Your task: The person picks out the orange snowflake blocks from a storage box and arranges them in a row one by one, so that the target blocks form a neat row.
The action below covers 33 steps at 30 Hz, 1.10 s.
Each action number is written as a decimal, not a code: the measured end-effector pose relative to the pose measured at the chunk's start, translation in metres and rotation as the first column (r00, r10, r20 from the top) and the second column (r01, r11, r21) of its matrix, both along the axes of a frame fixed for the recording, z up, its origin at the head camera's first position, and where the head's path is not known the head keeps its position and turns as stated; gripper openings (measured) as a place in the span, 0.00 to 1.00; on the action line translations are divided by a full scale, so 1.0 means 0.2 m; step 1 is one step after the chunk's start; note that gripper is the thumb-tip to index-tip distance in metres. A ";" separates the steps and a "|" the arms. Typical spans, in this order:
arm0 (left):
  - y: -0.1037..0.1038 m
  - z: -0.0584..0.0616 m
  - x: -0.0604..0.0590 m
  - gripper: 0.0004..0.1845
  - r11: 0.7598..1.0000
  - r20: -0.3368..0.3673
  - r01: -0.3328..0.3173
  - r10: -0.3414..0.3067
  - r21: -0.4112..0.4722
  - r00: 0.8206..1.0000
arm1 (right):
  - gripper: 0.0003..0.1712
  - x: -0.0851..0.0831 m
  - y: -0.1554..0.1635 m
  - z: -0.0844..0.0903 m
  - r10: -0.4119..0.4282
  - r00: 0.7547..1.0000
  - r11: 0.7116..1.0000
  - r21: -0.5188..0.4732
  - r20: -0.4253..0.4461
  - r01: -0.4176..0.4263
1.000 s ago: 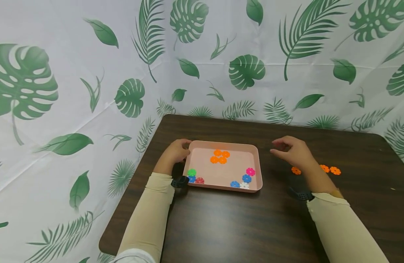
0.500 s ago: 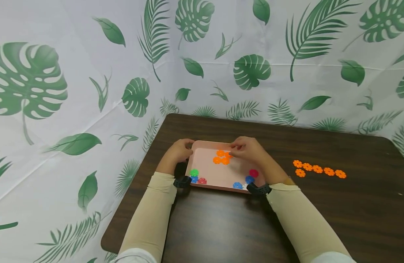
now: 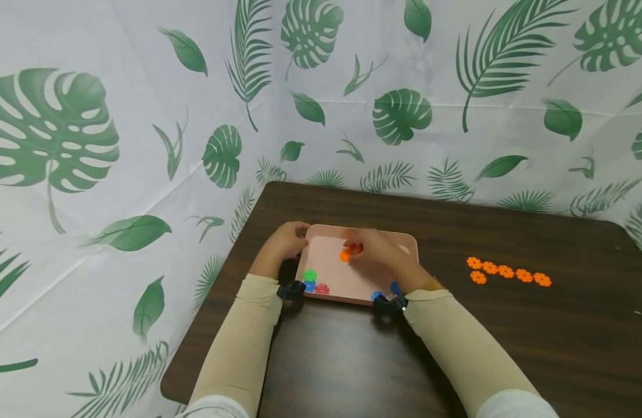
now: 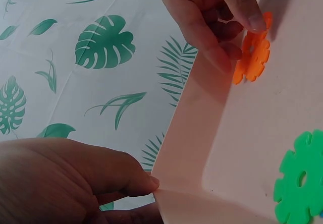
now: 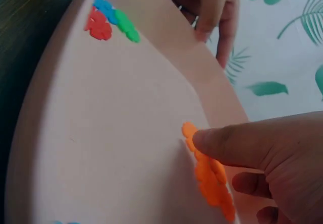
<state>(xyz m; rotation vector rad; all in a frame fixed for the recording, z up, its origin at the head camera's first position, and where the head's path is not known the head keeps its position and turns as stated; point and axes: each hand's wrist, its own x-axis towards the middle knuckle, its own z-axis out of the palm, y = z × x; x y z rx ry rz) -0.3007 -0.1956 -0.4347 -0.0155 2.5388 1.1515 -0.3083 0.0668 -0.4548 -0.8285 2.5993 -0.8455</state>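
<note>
A shallow pink tray [image 3: 328, 278] sits on the dark table. My left hand [image 3: 285, 241] holds its left side, the thumb on the rim [image 4: 156, 176] and fingers outside the wall. Over the tray's far middle, my right hand [image 3: 378, 252] has thumb and fingers at a cluster of orange notched interlocking discs [image 3: 345, 256], partly hidden. In the right wrist view its thumb lies against an orange disc [image 5: 212, 186]; the other fingertips are mostly hidden behind it. Green [image 3: 310, 275], blue [image 3: 309, 287] and red [image 3: 322, 288] discs lie in the near left corner.
On the table to the tray's right, several orange discs [image 3: 506, 271] lie in a row, with another disc [image 3: 478, 277] below its left end. Blue discs [image 3: 376, 296] in the tray's near right corner are partly covered by my right wrist. A leaf-patterned cloth [image 3: 321, 139] hangs behind.
My right hand has moved left from above the table to the orange discs in the tray. My left hand still holds the tray's side. The head view has shifted slightly.
</note>
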 end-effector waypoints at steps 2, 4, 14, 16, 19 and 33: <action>0.00 0.00 0.00 0.29 1.000 -0.001 -0.001 0.001 -0.004 1.000 | 0.19 0.00 -0.01 -0.01 0.035 0.999 0.999 0.031 -0.040 -0.034; 0.00 0.00 0.00 0.29 1.000 -0.004 -0.001 0.001 -0.007 1.000 | 0.17 0.00 -0.02 -0.02 0.067 0.993 0.996 0.072 -0.092 -0.060; 0.01 0.02 0.02 0.27 0.999 -0.026 -0.008 0.007 -0.031 1.000 | 0.12 0.01 -0.06 -0.02 0.113 0.969 0.977 0.203 -0.218 -0.068; 0.01 0.02 0.02 0.27 0.999 -0.025 -0.013 0.013 -0.035 1.000 | 0.12 0.01 -0.06 -0.02 0.115 0.967 0.975 0.212 -0.229 -0.066; 0.02 0.02 0.02 0.27 0.999 -0.021 -0.019 0.018 -0.037 1.000 | 0.13 0.01 -0.07 -0.02 0.112 0.963 0.972 0.230 -0.245 -0.054; 0.01 0.00 0.01 0.27 1.000 -0.025 -0.012 0.012 -0.010 1.000 | 0.16 0.04 0.01 0.07 -0.007 0.980 0.999 0.043 -0.200 0.016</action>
